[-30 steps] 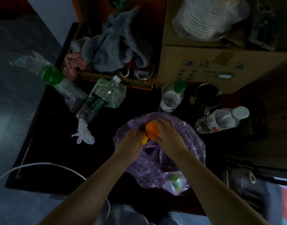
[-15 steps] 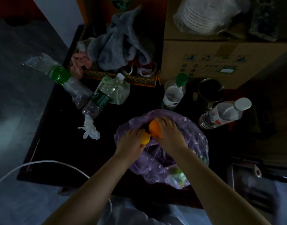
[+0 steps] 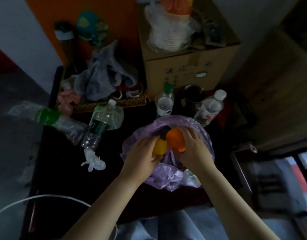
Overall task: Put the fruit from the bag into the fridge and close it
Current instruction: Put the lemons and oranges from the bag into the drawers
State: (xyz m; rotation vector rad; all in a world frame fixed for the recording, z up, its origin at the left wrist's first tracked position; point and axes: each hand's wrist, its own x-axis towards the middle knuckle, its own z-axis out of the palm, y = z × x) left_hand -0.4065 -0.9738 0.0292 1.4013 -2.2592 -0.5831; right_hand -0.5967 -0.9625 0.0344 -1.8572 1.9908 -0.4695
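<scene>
A purple plastic bag (image 3: 168,179) lies open on the dark table (image 3: 62,170). Over its mouth my left hand (image 3: 142,156) grips a yellow fruit (image 3: 160,147), and my right hand (image 3: 192,149) grips an orange fruit (image 3: 175,139). The two fruits touch each other above the bag. More fruit shows dimly through the bag's lower right side. No fridge can be made out in the view.
Plastic water bottles (image 3: 164,103) (image 3: 210,108) and a dark metal cup (image 3: 192,96) stand just behind the bag. Crushed bottles (image 3: 95,130) and a white tissue (image 3: 94,161) lie to the left. A cardboard box (image 3: 187,66) and grey cloth (image 3: 104,73) sit at the back.
Both hands have lifted the fruits higher out of the bag, so the yellow fruit in my left hand shows more. The camera has tilted up, revealing more of the back.
</scene>
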